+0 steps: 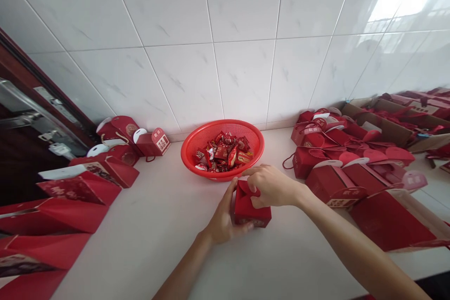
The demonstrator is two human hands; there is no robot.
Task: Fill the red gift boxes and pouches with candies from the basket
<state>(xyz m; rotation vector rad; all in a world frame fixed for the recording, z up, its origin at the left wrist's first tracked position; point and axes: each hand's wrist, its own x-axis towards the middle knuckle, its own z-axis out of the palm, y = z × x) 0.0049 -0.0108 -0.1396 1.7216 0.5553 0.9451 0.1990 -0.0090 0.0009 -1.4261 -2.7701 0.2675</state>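
Observation:
A small red gift box [253, 215] stands on the white tabletop in front of me. My left hand [223, 218] wraps round its left side, thumb along the near face and fingers at the far left edge. Over its top, my right hand [269, 185] bends its fingers onto the red flaps; whether they pinch a flap is hard to make out. Just beyond the box is a red plastic basket [188, 154] with many wrapped candies [225, 152] in it.
Red bags [70, 215] line the left edge, with several small red boxes [153, 143] behind. Many red boxes [330, 183] crowd the right side, beside an open red carton [393, 218] and cardboard boxes [390, 124]. A tiled wall [242, 70] closes off the back.

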